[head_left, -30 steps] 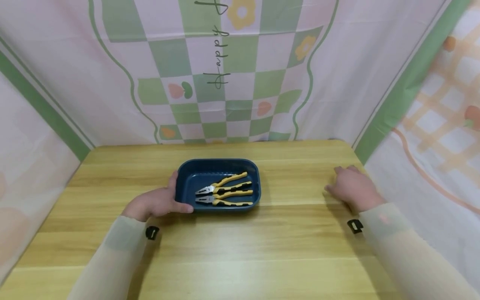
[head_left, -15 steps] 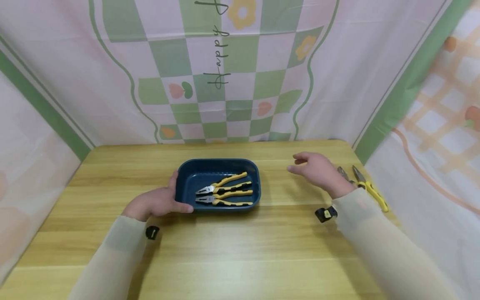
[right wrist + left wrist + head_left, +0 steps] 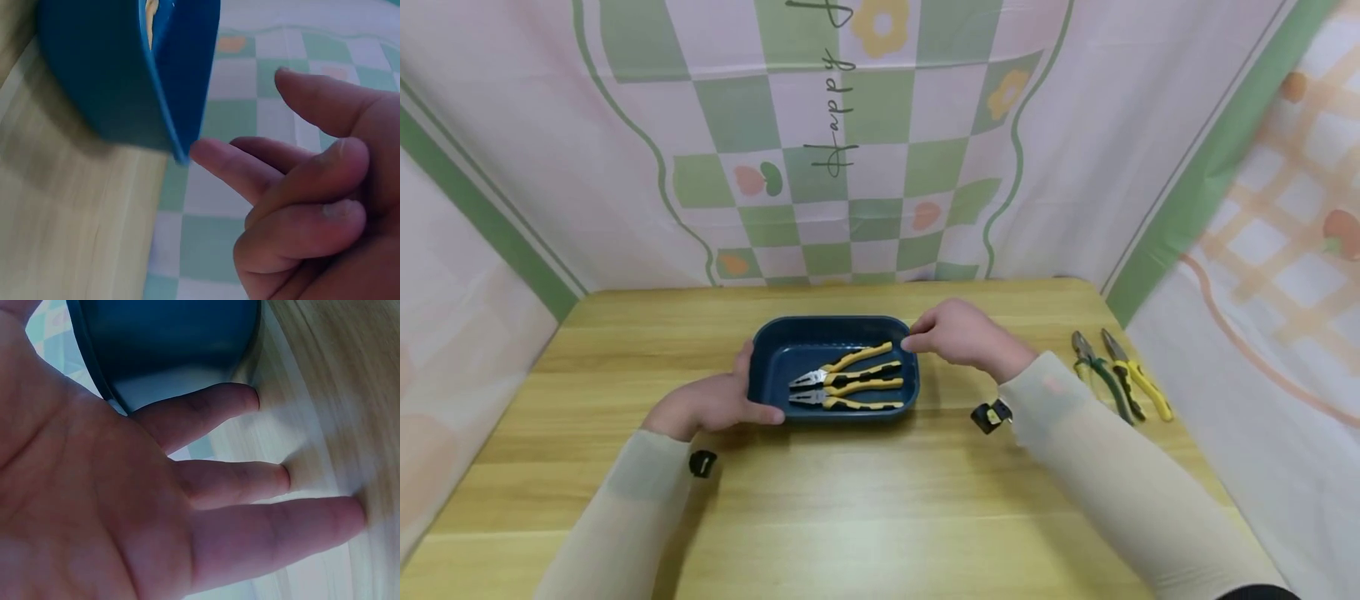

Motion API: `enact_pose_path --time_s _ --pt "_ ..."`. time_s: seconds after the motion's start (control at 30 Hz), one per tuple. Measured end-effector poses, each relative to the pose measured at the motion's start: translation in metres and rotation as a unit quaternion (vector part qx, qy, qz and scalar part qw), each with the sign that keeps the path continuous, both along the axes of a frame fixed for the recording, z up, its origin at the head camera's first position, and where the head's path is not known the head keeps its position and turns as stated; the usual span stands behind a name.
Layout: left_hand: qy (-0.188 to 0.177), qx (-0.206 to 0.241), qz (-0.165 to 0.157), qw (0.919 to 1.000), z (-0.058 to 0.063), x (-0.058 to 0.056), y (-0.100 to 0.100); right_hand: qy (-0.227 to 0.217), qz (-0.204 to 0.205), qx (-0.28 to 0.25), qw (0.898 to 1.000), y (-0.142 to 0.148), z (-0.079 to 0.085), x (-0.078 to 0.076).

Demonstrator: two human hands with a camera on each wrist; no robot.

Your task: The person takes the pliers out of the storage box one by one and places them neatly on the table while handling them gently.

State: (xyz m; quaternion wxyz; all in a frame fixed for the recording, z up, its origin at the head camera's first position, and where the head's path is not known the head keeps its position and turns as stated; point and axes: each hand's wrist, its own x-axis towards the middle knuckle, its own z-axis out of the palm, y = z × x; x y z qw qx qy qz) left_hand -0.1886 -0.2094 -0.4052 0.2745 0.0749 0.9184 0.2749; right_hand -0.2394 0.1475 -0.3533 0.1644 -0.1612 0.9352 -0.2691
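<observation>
A dark blue rectangular box (image 3: 782, 354) stands on the table, with two pairs of yellow-and-black-handled pliers inside: the upper pliers (image 3: 859, 358) and the lower pliers (image 3: 868, 406). My left hand (image 3: 711, 406) rests against the box's left end, its thumb by the near-left corner. In the left wrist view, several fingers (image 3: 275, 534) stretch out straight beside the box, down at the table. My right hand (image 3: 966, 340) is at the box's right end. The right wrist view has one fingertip at the rim's corner, thumb spread away, other fingers loosely bent, and nothing held.
At the table's right edge lie green-handled pliers (image 3: 1105, 375) and another yellow-handled pair of pliers (image 3: 1138, 379), side by side. The wooden table (image 3: 865, 508) ends at a patterned cloth (image 3: 880, 175) behind, with more cloth on both sides.
My right hand has moved left from the pliers at the right edge to the box's right end, uncovering those pliers. The left hand and the box have stayed put.
</observation>
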Motion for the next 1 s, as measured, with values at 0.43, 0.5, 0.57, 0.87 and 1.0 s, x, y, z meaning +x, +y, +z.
enact_pose_path --time_s 0.43,0.5,0.57,0.87,1.0 --pt "-0.004 -0.004 0.003 1.0 0.001 -0.001 0.0 -0.045 0.107 0.11 0.987 -0.045 -0.009 -0.005" --pt "-0.004 -0.004 0.004 1.0 0.0 -0.001 0.0 -0.046 0.108 0.131 0.984 -0.049 -0.012 -0.006" --pt "-0.004 -0.004 0.005 1.0 0.0 -0.001 0.0 -0.049 0.103 0.151 0.982 -0.052 -0.014 -0.007" --pt "-0.003 -0.008 0.004 1.0 -0.001 0.0 0.0 -0.092 0.078 0.195 0.973 -0.059 -0.018 -0.01" --pt "-0.002 -0.007 0.002 1.0 -0.001 0.0 0.0 -0.106 0.08 0.202 0.97 -0.064 -0.013 -0.014"
